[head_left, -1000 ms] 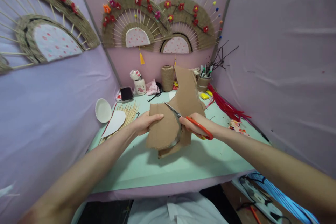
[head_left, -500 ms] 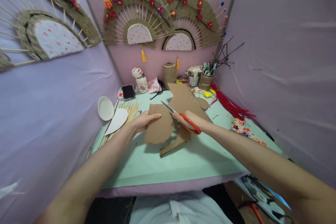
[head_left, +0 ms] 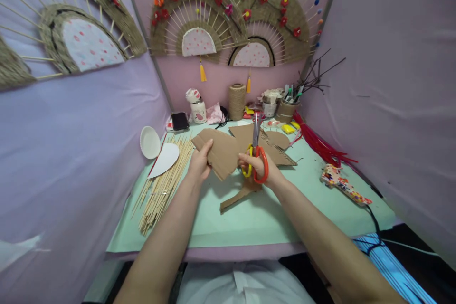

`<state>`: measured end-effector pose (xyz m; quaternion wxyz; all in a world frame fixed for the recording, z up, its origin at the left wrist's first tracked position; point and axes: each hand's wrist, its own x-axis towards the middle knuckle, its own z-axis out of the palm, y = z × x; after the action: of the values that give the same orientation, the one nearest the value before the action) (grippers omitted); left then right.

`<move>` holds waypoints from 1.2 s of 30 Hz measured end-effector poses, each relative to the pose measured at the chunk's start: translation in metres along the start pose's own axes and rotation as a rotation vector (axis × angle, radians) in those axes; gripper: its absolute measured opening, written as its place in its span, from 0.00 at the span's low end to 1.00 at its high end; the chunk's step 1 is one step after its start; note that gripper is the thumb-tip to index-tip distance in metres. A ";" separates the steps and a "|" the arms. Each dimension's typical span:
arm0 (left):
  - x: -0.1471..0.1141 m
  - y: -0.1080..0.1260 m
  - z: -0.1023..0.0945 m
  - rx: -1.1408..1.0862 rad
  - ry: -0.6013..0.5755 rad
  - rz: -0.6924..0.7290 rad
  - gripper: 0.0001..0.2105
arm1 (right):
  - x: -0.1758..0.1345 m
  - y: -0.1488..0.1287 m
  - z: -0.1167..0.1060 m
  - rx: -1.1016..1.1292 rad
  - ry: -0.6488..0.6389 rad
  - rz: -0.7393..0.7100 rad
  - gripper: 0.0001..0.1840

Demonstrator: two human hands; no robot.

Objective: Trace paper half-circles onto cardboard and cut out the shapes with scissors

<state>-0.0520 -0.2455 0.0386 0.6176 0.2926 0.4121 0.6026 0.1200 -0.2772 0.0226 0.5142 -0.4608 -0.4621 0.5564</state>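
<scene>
My left hand (head_left: 201,160) grips a brown cardboard piece (head_left: 221,152) with a curved edge, thumb on top, held above the table. In my right hand (head_left: 261,167) are scissors (head_left: 257,149) with one red and one yellow handle, their blades pointing away from me and looking closed. The right fingertips are close to the cardboard's right edge; whether they touch it I cannot tell. Below the hands a curved cardboard offcut (head_left: 239,195) lies on the table. Behind the scissors rests a larger cardboard sheet (head_left: 280,156), with a rounded cardboard piece (head_left: 278,139) beside it.
Bamboo sticks (head_left: 160,199) and a white half-disc (head_left: 166,159) lie at the left. A twine spool (head_left: 237,102) and a white jar (head_left: 198,111) stand at the back. Red pipe cleaners (head_left: 318,140) and a flower-patterned glue gun (head_left: 344,183) are at the right. Fans (head_left: 199,9) hang behind.
The cardboard piece has been turned in my left hand. The scissors have swung from pointing left to pointing away from me, their blades off the cardboard. The view has shifted slightly.
</scene>
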 end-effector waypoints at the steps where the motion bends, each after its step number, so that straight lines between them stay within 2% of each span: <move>1: 0.000 -0.002 0.002 -0.010 0.010 0.022 0.16 | 0.002 0.002 0.004 0.001 0.017 -0.020 0.22; 5: 0.000 -0.006 -0.002 -0.010 -0.021 0.019 0.17 | 0.012 0.003 0.012 -0.016 0.085 -0.087 0.17; 9: -0.004 -0.009 -0.012 0.183 -0.244 -0.161 0.19 | 0.022 0.000 0.008 -0.026 0.144 -0.123 0.15; 12: -0.008 -0.015 -0.015 0.296 -0.312 -0.217 0.16 | 0.025 0.001 0.004 0.001 0.173 -0.133 0.16; 17: -0.007 -0.024 -0.008 0.274 -0.240 -0.124 0.16 | 0.020 0.008 0.004 0.055 0.161 -0.117 0.20; 20: -0.007 -0.030 -0.004 0.283 -0.190 -0.047 0.16 | 0.019 0.011 0.005 0.040 0.168 -0.104 0.20; 28: -0.012 -0.048 0.001 0.399 -0.073 0.202 0.11 | 0.027 0.025 0.005 -0.036 0.321 -0.101 0.16; 36: -0.010 -0.050 0.002 0.408 -0.037 0.312 0.12 | 0.016 0.017 0.009 -0.075 0.258 -0.078 0.14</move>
<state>-0.0242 -0.2605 -0.0012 0.4528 0.4820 0.4637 0.5896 0.1078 -0.2619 0.0068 0.5731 -0.5292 -0.4304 0.4542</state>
